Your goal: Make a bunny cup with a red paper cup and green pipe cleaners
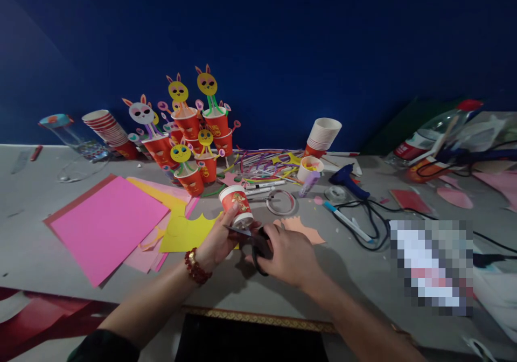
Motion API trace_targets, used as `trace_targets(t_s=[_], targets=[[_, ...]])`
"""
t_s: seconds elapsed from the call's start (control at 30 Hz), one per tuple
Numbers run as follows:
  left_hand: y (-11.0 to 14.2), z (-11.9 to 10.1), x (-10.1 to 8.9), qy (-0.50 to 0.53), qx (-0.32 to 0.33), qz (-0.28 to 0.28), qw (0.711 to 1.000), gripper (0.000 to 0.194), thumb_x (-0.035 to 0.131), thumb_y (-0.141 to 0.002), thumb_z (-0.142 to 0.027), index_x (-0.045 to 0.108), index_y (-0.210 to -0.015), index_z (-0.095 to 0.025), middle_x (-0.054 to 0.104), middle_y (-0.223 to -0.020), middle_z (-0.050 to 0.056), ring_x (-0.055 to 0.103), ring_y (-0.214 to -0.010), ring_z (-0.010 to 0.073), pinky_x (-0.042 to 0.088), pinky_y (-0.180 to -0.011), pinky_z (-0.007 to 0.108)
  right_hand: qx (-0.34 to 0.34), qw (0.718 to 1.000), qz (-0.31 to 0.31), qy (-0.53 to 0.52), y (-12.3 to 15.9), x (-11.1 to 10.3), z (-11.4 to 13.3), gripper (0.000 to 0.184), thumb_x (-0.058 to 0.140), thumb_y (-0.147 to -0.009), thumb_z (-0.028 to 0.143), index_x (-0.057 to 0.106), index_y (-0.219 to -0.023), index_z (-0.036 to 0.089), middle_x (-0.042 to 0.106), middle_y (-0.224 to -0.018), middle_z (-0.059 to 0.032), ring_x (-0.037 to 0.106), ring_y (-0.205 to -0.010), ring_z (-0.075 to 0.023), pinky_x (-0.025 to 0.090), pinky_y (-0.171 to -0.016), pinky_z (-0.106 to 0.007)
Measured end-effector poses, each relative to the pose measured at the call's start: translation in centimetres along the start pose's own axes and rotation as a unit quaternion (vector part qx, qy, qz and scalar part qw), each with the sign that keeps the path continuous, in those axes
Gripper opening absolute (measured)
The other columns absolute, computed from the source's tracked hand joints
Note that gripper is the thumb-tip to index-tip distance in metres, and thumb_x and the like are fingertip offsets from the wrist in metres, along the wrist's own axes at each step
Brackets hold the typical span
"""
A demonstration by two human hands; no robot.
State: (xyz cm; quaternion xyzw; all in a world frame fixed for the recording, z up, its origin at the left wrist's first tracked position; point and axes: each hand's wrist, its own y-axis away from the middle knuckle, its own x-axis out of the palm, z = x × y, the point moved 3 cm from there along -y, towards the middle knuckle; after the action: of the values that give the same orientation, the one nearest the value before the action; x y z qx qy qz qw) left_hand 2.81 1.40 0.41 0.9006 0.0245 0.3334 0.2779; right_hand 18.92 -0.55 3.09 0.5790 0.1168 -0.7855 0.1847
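My left hand (218, 243) grips a red paper cup (236, 204) held on its side, its white bottom facing me, just above the grey table (283, 281). My right hand (288, 254) is closed on black scissors (252, 239), whose blades point left and touch the cup's bottom edge. A red bead bracelet (195, 266) sits on my left wrist.
Finished red cups with bunny faces (189, 136) cluster at the back centre-left. Pink and yellow paper sheets (117, 222) lie to the left. Cup stacks (107, 127) (323, 136), pipe cleaners (266, 165), a blue glue gun (347, 180), a tape ring (281, 202), a pen (347, 222) and cables surround the hands.
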Motion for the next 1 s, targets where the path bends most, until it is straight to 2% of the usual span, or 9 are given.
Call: trace_targets(t_s=[0.17,0.3,0.47,0.53,0.57,0.67,0.73,0.83,1.0], targets=[[-0.1,0.0,0.2,0.022,-0.027,0.017,0.999,0.042,0.053,-0.095,-0.044,0.069,-0.084,-0.007,0.076,-0.076,0.018,0.075,-0.068,0.0244,0.062,-0.067,0.033,-0.019,0.999,0.015,-0.037,-0.2,-0.3,-0.1,0.054,0.062,-0.077,0.070,0.061,-0.097,0.019,0.072,-0.087,-0.0095,0.067,-0.074,-0.0261,0.031,-0.057,-0.029],[-0.4,-0.1,0.2,0.083,-0.012,0.016,0.996,0.037,0.056,-0.095,-0.041,0.068,-0.085,-0.008,0.075,-0.074,0.013,0.073,-0.070,0.0221,0.061,-0.075,0.036,-0.024,0.993,0.041,-0.105,-0.3,-0.3,-0.3,0.047,0.064,-0.077,0.066,0.058,-0.090,0.022,0.069,-0.079,-0.0038,0.064,-0.070,-0.0216,0.031,-0.057,-0.027],[-0.2,-0.1,0.3,0.096,-0.028,0.031,0.994,0.033,0.060,-0.093,-0.040,0.068,-0.098,-0.008,0.076,-0.085,0.013,0.071,-0.065,0.0182,0.058,-0.061,0.027,-0.019,0.968,0.069,-0.241,-0.4,0.3,-0.7,0.035,0.070,-0.078,0.053,0.054,-0.083,0.022,0.062,-0.073,0.0021,0.056,-0.065,-0.0154,0.034,-0.058,-0.025],[0.0,-0.2,0.5,0.105,-0.038,0.066,0.992,0.036,0.059,-0.093,-0.041,0.068,-0.103,-0.008,0.076,-0.090,0.014,0.071,-0.065,0.0182,0.057,-0.060,0.027,-0.020,0.938,0.091,-0.335,-0.4,0.9,-0.8,0.034,0.069,-0.079,0.051,0.053,-0.083,0.022,0.060,-0.074,0.0019,0.054,-0.064,-0.0145,0.037,-0.057,-0.024],[0.2,-0.2,0.7,0.113,-0.037,0.083,0.990,0.036,0.059,-0.093,-0.040,0.067,-0.105,-0.008,0.076,-0.093,0.014,0.071,-0.066,0.0187,0.057,-0.061,0.028,-0.023,0.913,0.104,-0.394,-0.4,1.2,-0.7,0.035,0.067,-0.080,0.053,0.053,-0.084,0.021,0.059,-0.076,0.0012,0.053,-0.065,-0.0143,0.039,-0.056,-0.024],[0.6,-0.4,1.1,0.139,-0.031,0.108,0.984,0.033,0.058,-0.093,-0.035,0.066,-0.110,-0.008,0.076,-0.102,0.016,0.073,-0.077,0.0210,0.058,-0.070,0.030,-0.041,0.814,0.151,-0.559,-0.3,2.0,-0.4,0.047,0.060,-0.082,0.065,0.051,-0.091,0.020,0.058,-0.079,-0.0005,0.053,-0.064,-0.0136,0.044,-0.050,-0.023],[0.7,-0.5,1.1,0.152,-0.029,0.117,0.981,0.032,0.059,-0.092,-0.032,0.065,-0.113,-0.009,0.075,-0.106,0.017,0.073,-0.089,0.0242,0.058,-0.077,0.033,-0.047,0.764,0.165,-0.621,-0.2,2.2,-0.2,0.053,0.058,-0.081,0.070,0.050,-0.092,0.020,0.058,-0.078,-0.0006,0.051,-0.061,-0.0122,0.045,-0.048,-0.022],[0.7,-0.7,0.9,0.157,-0.001,0.123,0.980,0.031,0.061,-0.090,-0.034,0.065,-0.111,-0.011,0.074,-0.109,0.016,0.071,-0.099,0.0269,0.057,-0.085,0.038,-0.041,0.741,0.167,-0.649,-0.2,2.2,-0.1,0.054,0.061,-0.079,0.071,0.050,-0.092,0.019,0.058,-0.075,-0.0001,0.051,-0.058,-0.0105,0.045,-0.046,-0.019],[0.3,-0.6,0.2,0.136,0.004,0.071,0.988,0.015,0.064,-0.089,-0.026,0.068,-0.096,-0.013,0.076,-0.091,0.009,0.072,-0.079,0.0200,0.058,-0.072,0.031,-0.030,0.732,0.162,-0.661,-0.3,2.0,-0.1,0.054,0.065,-0.078,0.069,0.051,-0.088,0.019,0.059,-0.071,0.0008,0.048,-0.054,-0.0085,0.046,-0.045,-0.018]])
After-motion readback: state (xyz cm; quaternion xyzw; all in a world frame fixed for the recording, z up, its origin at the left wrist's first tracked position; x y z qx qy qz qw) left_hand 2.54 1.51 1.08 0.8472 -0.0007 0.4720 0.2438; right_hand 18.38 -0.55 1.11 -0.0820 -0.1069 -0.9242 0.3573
